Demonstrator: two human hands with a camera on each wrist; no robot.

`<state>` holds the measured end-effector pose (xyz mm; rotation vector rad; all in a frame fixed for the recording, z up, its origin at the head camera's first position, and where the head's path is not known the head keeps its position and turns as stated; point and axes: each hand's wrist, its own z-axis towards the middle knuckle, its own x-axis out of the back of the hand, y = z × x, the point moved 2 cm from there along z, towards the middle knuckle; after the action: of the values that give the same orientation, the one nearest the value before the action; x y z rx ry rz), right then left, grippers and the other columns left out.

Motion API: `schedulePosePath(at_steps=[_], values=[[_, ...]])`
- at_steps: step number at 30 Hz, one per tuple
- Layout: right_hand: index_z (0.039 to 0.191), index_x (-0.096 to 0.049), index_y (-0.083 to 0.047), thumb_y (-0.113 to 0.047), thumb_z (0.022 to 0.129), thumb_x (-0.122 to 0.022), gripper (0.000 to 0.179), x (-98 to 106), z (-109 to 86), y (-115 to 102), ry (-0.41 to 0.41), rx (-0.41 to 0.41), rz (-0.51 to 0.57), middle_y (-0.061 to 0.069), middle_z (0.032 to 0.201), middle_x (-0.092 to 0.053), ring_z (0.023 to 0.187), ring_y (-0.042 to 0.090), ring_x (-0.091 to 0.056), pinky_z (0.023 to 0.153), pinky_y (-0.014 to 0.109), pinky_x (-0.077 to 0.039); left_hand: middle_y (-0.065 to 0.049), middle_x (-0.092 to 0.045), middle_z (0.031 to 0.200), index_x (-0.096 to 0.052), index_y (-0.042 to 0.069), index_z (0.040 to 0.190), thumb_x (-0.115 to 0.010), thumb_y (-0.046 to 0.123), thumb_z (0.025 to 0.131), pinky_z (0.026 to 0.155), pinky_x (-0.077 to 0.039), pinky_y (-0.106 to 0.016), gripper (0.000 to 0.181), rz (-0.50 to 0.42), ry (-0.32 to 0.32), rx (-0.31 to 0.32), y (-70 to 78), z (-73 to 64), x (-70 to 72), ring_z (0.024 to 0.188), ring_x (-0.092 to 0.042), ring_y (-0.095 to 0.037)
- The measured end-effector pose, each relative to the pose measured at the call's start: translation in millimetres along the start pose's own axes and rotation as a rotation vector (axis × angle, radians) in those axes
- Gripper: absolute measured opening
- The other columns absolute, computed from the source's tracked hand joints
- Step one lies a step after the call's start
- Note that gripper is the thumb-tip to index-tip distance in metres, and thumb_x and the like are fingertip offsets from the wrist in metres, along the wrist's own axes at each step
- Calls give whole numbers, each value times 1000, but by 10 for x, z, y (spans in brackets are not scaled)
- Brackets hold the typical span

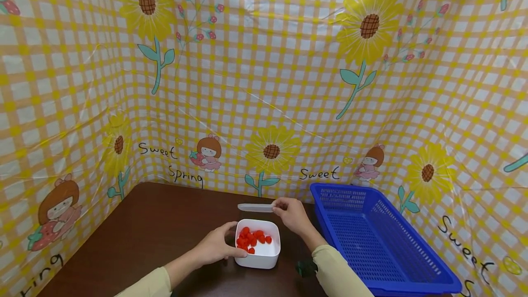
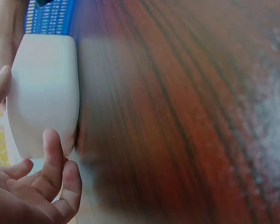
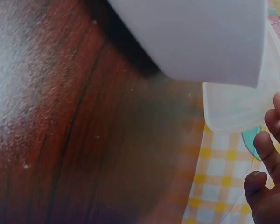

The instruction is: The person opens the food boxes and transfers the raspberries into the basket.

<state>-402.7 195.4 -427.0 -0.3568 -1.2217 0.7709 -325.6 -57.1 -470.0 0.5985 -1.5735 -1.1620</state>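
Note:
A square white plastic box (image 1: 257,261) sits on the dark wooden table, with several small red lumpy pieces (image 1: 246,237) inside, mostly toward its left side. My left hand (image 1: 214,245) grips the box from the left, its thumb at the near rim and its fingers round the far left side. Above the table behind the box, my right hand (image 1: 290,214) pinches the right end of a translucent lid (image 1: 255,207), which appears nearly edge-on. In the right wrist view, the lid (image 3: 233,109) shows its broad face beyond the box wall (image 3: 210,42).
A large blue plastic basket (image 1: 326,223) with slotted walls stands at the right. Beside my right sleeve, a small dark green object (image 1: 304,268) lies partly hidden. Yellow checked sheeting (image 1: 231,104) surrounds the wooden table (image 1: 144,223) at the back and sides.

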Motion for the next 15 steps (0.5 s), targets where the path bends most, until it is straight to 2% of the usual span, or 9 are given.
schedulePosePath(at_steps=[8, 15], values=[[89, -77, -12, -9, 87, -77, 3, -56, 16, 105, -32, -5, -70, -4, 83, -73, 76, 14, -59, 69, 32, -49, -13, -63, 116, -44, 2, 147, -85, 34, 80, 54, -46, -30, 85, -9, 26, -14, -34, -26, -20, 56, -55, -16], [81, -77, -17, -7, 83, -80, 11, -114, 45, 220, -85, 47, -222, -6, 76, -71, 73, 12, -59, 71, 34, -52, -10, -62, 111, -44, 3, 146, -83, 35, 81, 52, -43, -29, 83, -6, 37, -14, -17, -48, -20, 54, -54, -16]])
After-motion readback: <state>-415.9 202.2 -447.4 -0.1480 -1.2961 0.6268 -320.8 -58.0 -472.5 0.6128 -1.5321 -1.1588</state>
